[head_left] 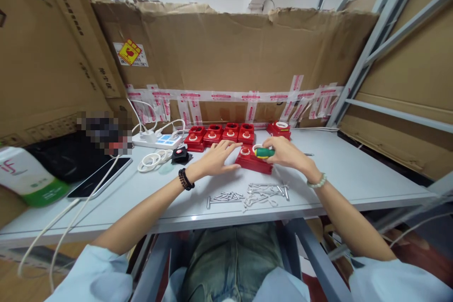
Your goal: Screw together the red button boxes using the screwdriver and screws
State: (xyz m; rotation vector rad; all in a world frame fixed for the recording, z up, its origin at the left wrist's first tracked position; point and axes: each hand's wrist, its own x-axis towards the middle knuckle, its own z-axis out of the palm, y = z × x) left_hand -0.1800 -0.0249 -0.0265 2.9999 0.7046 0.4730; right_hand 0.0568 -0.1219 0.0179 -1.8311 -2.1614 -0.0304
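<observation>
My right hand (285, 152) is closed round a screwdriver with a green and yellow handle (264, 153), held over a red box (253, 164). That box lies on the table and has a red button with a white ring; a second white ring partly shows behind the handle. My left hand (217, 158) is open, fingers stretched toward the box, its thumb at the box's left edge. Nearer me lie a heap of metal pins (230, 196) and a bunch of small chains (260, 194), with short metal bars beside them. A thin dark rod (309, 154) shows right of my right hand.
Several similar red boxes (213, 135) stand in a row behind my left hand, and another (279, 129) sits at the back right. Left are a power strip (159, 141), coiled white cable (154, 160), small black object (180, 155) and phone (101, 178). Cardboard (226, 52) walls the back.
</observation>
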